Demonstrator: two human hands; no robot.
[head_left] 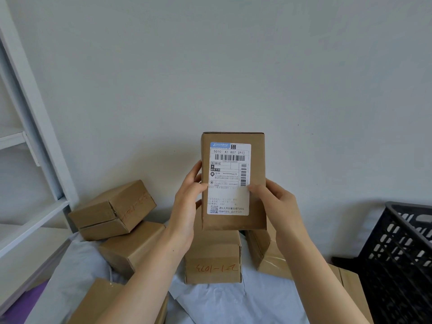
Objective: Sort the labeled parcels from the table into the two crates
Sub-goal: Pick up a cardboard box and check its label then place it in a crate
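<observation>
A tall brown cardboard parcel with a white shipping label facing me is held upright in the air above the table. My left hand grips its left edge, thumb on the label. My right hand grips its right edge, thumb on the label too. Several other brown parcels lie below: one with red writing right under it, one at the back left, one beside that. A black plastic crate stands at the right.
White poly mailers lie under the boxes. A white shelf unit stands at the left. A plain white wall is behind. More parcels sit at the bottom left and right, beside the crate.
</observation>
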